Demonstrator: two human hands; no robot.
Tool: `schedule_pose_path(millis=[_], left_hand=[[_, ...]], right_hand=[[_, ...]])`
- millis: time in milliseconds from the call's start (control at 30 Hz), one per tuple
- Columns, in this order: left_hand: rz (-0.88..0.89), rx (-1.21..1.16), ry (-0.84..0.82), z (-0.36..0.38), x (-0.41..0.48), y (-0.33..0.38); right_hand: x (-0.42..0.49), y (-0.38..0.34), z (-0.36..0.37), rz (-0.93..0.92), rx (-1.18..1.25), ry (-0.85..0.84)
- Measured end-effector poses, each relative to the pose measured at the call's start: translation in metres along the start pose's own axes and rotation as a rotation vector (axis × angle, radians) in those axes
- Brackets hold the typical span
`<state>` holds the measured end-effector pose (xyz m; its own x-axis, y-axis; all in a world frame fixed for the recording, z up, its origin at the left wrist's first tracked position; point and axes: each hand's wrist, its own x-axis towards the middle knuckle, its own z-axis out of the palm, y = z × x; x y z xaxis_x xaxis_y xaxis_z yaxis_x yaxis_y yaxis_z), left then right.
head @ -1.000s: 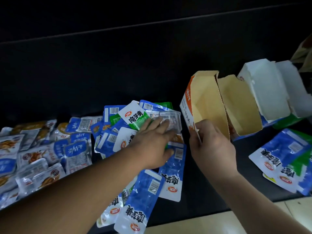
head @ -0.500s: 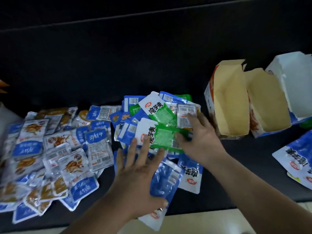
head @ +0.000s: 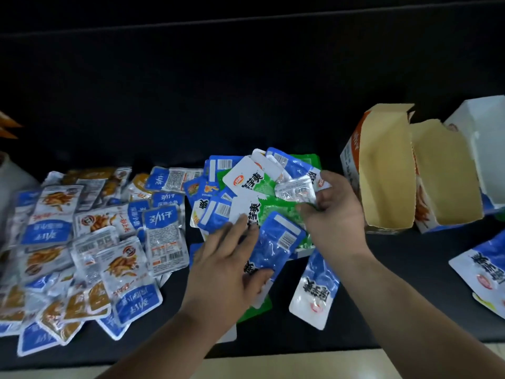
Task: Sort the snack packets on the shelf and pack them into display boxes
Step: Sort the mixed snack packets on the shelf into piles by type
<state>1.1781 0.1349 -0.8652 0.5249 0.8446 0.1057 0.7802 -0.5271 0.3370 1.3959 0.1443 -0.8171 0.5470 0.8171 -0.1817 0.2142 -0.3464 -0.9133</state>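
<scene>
The dark shelf [head: 423, 255] carries open display boxes [head: 388, 173] at its right end and heaped snack packets [head: 95, 242] toward its left. At mid-shelf the left hand [head: 224, 274] rests with its fingers spread straight, thumb on a blue packet [head: 278, 239]. The right hand [head: 336, 222] has its fingers pinching a silvery packet [head: 295, 191].

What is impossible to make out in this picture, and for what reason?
All in the head view.
Middle packets: partly under the left hand and right hand.
Silver packet, pinched by the right hand: print lost in glare.
White box: cut by the right edge.
Orange thing: cut by the left edge, unidentifiable.
Left packets: small print blurred.
</scene>
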Motion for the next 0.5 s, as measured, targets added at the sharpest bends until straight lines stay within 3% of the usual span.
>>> schedule_pose_path(millis=[367,433,500], left_hand=[[-0.057,0.093,-0.094,-0.010,0.017,0.010],[-0.077,0.024,-0.055,-0.019,0.026,0.019],[-0.129,-0.210,0.046,-0.035,0.029,0.035]], right_hand=[[-0.026,-0.045,-0.044,-0.176,0.280,0.162],[-0.037,-0.053,-0.050,-0.157,0.364,0.137],[-0.047,-0.054,-0.051,-0.079,0.427,0.083]])
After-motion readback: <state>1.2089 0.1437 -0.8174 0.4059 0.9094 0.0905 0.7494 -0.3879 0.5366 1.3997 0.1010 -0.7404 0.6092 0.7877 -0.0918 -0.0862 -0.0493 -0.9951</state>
